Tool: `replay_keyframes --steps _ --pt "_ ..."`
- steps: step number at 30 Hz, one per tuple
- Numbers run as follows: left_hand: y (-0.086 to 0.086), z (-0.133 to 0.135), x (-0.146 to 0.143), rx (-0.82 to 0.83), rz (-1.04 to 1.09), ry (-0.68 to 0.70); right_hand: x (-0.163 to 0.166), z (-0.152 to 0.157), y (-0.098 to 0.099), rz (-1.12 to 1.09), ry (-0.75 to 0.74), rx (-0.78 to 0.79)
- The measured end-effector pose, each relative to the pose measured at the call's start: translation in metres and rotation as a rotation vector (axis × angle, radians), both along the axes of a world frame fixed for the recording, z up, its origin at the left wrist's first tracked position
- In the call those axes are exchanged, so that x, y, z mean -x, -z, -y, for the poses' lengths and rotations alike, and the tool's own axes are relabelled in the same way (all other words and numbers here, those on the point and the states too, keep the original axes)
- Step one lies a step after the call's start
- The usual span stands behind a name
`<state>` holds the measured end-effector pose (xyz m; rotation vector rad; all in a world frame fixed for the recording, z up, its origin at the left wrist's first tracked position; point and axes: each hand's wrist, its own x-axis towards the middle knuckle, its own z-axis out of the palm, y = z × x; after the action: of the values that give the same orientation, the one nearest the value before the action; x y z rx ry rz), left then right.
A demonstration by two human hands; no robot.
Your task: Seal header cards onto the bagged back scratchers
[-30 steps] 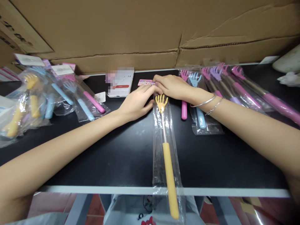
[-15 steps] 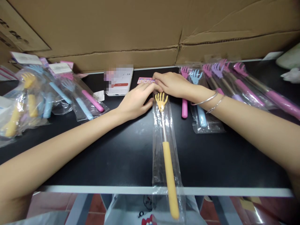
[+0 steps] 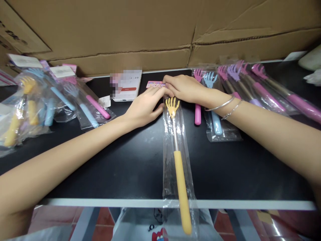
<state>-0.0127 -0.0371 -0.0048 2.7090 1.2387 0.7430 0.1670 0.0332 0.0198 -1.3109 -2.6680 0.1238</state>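
A yellow back scratcher (image 3: pixel 181 180) with a metal shaft and hand-shaped tip lies in a clear plastic bag (image 3: pixel 167 167). Its handle end juts past the near table edge. At the far, top end of this bag is a pink printed card (image 3: pixel 152 83). My left hand (image 3: pixel 146 105) is closed over that card from the left, fingertips pressed on it. From the right, my right hand (image 3: pixel 184 87) has bent fingers at the card's right end, touching the left fingertips. The fingers hide most of the card and the bag's mouth.
Bagged back scratchers (image 3: pixel 50 90) lie heaped on the left, some with white labels. Several more (image 3: pixel 265 93), pink, blue and purple, are at the right, partly under my right forearm. A phone (image 3: pixel 131 85) lies behind my left hand. A cardboard wall (image 3: pixel 120 30) borders the black table (image 3: pixel 112 167).
Both hands stay at the top of the bag with almost no movement; the left fingers shift slightly on the card. The view has tilted a little.
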Motion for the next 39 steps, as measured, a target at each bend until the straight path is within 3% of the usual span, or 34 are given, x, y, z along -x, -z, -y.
replay_keyframes --steps 39 --pt "0.0042 -0.0028 0.0021 -0.04 -0.011 0.01 -0.001 -0.0035 0.0043 -0.027 -0.015 -0.011"
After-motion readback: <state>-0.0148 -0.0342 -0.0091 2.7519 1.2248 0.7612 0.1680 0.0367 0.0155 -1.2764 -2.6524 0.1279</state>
